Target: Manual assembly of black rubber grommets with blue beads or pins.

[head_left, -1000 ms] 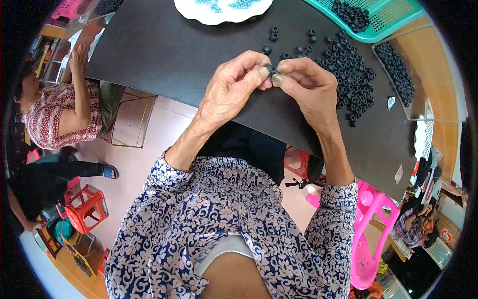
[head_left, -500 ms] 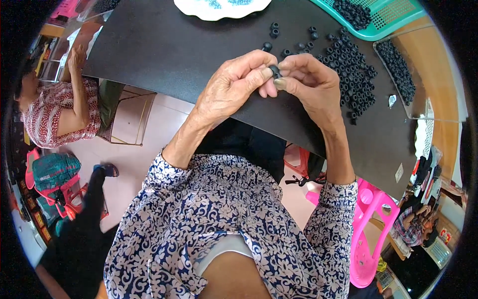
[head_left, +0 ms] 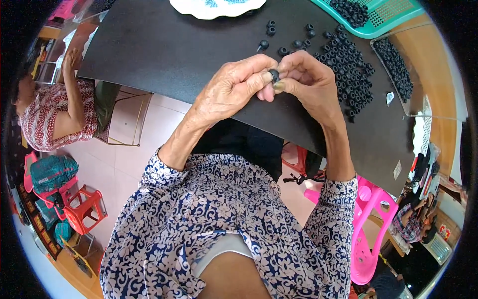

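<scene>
Above the near edge of the dark table (head_left: 149, 55), my two hands meet around one small black rounded part (head_left: 274, 75), its exact kind unclear. My left hand (head_left: 241, 82) pinches it between thumb and forefinger, the other fingers curled below. From the other side my right hand (head_left: 311, 74) presses on it with thumb and fingertips. Whether a second tiny piece sits between the fingers cannot be seen. Just beyond the hands lies a heap of small black ring-like parts (head_left: 351, 74) with holes. Several strays are scattered left of it, among them a round black one (head_left: 264, 45).
A white scalloped plate (head_left: 199, 14) with small blue bits stands at the far edge. At the far right are a green basket (head_left: 371, 34) and a clear tray of black parts (head_left: 396, 65). A pink chair (head_left: 361, 264) is by my right; another person (head_left: 59, 114) sits left.
Both hands stay together on the black part, with only a slight shift of the fingers. A dark-clothed figure at the lower left has moved away, uncovering a red stool.
</scene>
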Action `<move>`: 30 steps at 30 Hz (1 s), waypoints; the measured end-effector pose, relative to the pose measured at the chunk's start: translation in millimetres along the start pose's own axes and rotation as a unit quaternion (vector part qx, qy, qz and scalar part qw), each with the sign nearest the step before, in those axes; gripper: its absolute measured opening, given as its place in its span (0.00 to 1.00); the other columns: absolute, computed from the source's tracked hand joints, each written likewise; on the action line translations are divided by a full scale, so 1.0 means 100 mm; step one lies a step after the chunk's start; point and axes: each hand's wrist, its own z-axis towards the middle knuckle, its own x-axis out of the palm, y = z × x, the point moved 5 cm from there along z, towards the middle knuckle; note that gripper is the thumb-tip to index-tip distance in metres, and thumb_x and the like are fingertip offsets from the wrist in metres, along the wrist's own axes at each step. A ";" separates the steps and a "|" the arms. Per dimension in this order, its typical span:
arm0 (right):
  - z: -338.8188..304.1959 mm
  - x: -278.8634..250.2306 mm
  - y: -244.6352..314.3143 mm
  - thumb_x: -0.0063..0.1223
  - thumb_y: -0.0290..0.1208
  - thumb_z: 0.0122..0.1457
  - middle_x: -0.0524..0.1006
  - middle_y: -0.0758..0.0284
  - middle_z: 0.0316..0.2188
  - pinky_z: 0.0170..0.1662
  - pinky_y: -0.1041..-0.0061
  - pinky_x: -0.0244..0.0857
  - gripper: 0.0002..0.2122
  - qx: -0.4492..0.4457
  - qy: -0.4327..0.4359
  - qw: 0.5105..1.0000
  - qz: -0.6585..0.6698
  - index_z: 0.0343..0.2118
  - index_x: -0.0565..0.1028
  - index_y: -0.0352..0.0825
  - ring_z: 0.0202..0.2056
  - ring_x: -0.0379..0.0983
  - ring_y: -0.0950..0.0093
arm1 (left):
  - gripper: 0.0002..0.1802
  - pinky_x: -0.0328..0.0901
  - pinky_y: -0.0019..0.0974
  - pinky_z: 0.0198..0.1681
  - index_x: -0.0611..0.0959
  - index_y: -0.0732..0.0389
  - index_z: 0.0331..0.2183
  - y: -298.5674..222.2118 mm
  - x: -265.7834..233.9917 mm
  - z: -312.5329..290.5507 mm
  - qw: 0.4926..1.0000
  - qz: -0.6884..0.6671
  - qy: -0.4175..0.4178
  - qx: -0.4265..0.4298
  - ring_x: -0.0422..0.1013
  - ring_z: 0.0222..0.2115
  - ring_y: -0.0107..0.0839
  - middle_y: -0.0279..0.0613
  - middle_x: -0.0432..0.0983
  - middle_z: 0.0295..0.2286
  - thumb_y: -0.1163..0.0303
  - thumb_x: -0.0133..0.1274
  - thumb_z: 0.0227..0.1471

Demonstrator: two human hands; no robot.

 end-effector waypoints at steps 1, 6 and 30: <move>0.00 0.00 0.00 0.61 0.18 0.50 0.75 0.72 0.29 0.34 0.88 0.67 0.10 0.006 0.005 1.000 0.005 0.36 0.73 0.30 0.30 0.72 0.87 | 0.12 0.65 0.29 0.31 0.77 0.64 0.36 0.00 0.00 0.00 1.000 0.008 0.004 0.004 0.69 0.25 0.23 0.35 0.75 0.22 0.68 0.42 0.61; 0.00 -0.01 -0.01 0.60 0.18 0.51 0.75 0.72 0.28 0.32 0.89 0.67 0.09 0.014 0.013 1.000 -0.021 0.33 0.72 0.30 0.29 0.72 0.86 | 0.12 0.66 0.26 0.35 0.76 0.65 0.40 -0.02 -0.01 0.00 0.998 0.048 0.039 -0.006 0.70 0.27 0.22 0.34 0.74 0.23 0.67 0.44 0.61; -0.02 0.06 0.06 0.51 0.16 0.55 0.74 0.70 0.29 0.30 0.87 0.67 0.11 -0.027 0.003 0.999 -0.044 0.42 0.72 0.28 0.27 0.72 0.84 | 0.15 0.62 0.24 0.34 0.77 0.67 0.41 -0.01 0.00 0.00 0.999 -0.041 0.001 0.001 0.67 0.26 0.19 0.33 0.72 0.23 0.66 0.42 0.61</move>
